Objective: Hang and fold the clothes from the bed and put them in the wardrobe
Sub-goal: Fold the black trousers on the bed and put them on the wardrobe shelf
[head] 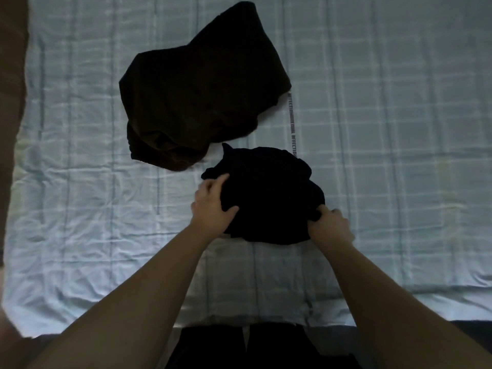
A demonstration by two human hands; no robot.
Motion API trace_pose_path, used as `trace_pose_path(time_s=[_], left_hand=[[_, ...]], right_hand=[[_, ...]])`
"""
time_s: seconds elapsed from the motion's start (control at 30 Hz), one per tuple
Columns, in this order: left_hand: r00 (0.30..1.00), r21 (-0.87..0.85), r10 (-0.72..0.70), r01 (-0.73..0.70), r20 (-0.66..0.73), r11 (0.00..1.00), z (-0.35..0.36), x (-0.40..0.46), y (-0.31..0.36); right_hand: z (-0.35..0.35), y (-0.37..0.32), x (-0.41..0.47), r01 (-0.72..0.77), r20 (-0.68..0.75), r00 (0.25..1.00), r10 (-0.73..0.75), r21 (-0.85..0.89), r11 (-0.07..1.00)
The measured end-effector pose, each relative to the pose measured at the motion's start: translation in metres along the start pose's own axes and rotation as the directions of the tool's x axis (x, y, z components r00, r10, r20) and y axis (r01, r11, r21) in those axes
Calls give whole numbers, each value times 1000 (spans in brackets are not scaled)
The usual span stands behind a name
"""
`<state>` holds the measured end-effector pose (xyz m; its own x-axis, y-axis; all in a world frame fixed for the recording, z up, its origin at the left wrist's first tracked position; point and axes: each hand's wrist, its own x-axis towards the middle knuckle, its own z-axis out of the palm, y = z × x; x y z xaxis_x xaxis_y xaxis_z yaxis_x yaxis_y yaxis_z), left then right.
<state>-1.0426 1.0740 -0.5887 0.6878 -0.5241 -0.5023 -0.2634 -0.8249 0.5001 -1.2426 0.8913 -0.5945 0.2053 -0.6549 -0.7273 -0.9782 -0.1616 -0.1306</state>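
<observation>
nearest, our left hand (213, 202) and right hand (328, 225) both grasp a bunched black garment (266, 198), fingers curled into its edges, on the pale checked bed (93, 209). beyond it lies a dark brown garment (197, 97), apart from our hands.

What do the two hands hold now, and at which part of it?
Both hold the black garment bunched on the bed: the left hand grips its left edge, the right hand pinches its lower right edge.

Both bare arms outstretched, left hand (213, 202) and right hand (328, 223) fingers curled, gripping
</observation>
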Motion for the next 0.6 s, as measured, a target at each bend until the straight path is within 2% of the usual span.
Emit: trace_pose_path(time_s=[0.03, 0.07, 0.1, 0.13, 0.17, 0.2, 0.27, 0.3, 0.37, 0.4, 0.47, 0.5, 0.53, 0.6], left_hand=[[992, -39, -119, 117, -43, 992, -1, 2, -3], [967, -186, -254, 244, -33, 952, -4, 5, -6], [935, -365, -352, 341, 37, 866, -5, 8, -8], [908, -489, -393, 410, 143, 770, -4, 11, -9], [894, -539, -386, 445, 225, 715, -2, 12, -11], [898, -515, -364, 440, 248, 735, 0, 12, -11], [916, -470, -349, 401, 198, 786, 5, 11, -13], [920, -501, -349, 391, 181, 772, 6, 11, -13], [909, -630, -357, 408, 214, 661, 5, 9, -12], [907, -679, -353, 409, 229, 610, 4, 8, -10], [925, -720, -305, 369, 225, 588, 0, 4, -6], [939, -727, -271, 336, 211, 599, -2, 2, -2], [952, -735, -235, 302, 197, 607, -5, -1, 2], [967, -763, -170, 254, 189, 595, -13, -5, 11]], right_hand=[[-1, 0, 1, 18, -74, 997, -9, 120, 993], [-2, 1, 2, 38, -146, 989, 2, 268, 963], [-1, 2, 3, 38, -195, 980, 44, 396, 918], [-1, 5, 5, 20, -202, 975, 92, 493, 870], [0, 8, 7, -16, -167, 977, 132, 559, 829], [1, 11, 8, -68, -99, 982, 161, 610, 789], [2, 12, 8, -123, -1, 987, 161, 637, 761], [2, 11, 5, -80, -39, 991, 129, 605, 793], [1, 4, -7, 134, -246, 969, -24, 441, 887], [-1, -3, -15, 286, -356, 922, -155, 352, 891], [-5, -22, -32, 557, -480, 781, -400, 245, 793], [-6, -33, -39, 651, -479, 723, -498, 229, 724], [-7, -44, -45, 705, -431, 695, -575, 255, 662], [-8, -66, -56, 697, -233, 709, -665, 370, 614]])
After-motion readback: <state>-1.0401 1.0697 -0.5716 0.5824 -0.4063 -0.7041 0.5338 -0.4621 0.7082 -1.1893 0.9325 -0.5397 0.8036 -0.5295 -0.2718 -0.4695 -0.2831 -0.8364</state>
